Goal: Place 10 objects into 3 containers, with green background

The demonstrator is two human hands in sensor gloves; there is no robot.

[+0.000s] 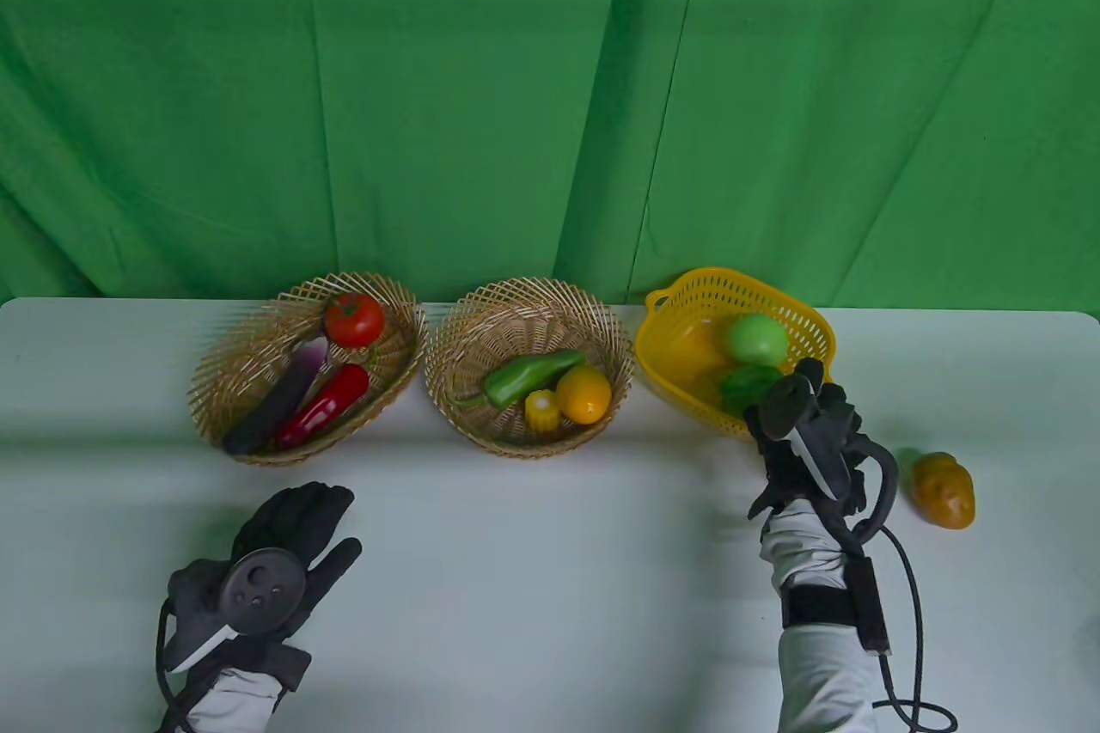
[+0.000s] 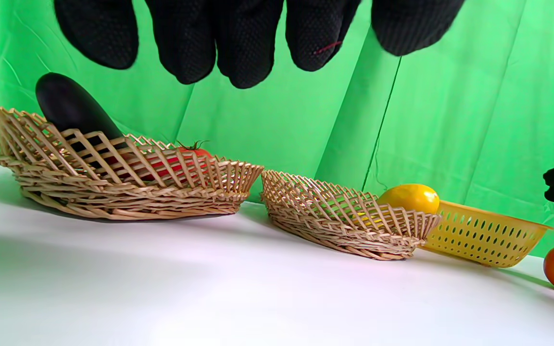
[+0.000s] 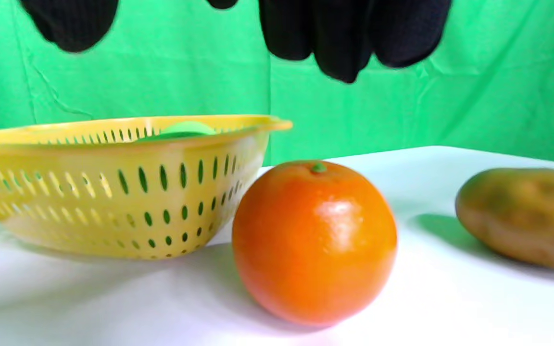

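Note:
My right hand (image 1: 808,411) hovers open at the near rim of the yellow plastic basket (image 1: 666,338). In the right wrist view its fingers (image 3: 339,43) hang above an orange (image 3: 314,240) on the table and do not touch it. The hand hides the orange in the table view. A potato (image 1: 944,489) lies to the right of the hand. The yellow basket holds a green apple (image 1: 754,338) and a dark green vegetable (image 1: 746,385). My left hand (image 1: 331,522) is open and empty over the table, in front of the left wicker basket (image 1: 223,363).
The left wicker basket holds a tomato (image 1: 353,319), an eggplant (image 1: 279,406) and a red pepper (image 1: 325,405). The middle wicker basket (image 1: 447,355) holds a green pepper (image 1: 526,376), a lemon (image 1: 584,393) and a piece of corn (image 1: 541,411). A green cloth hangs behind.

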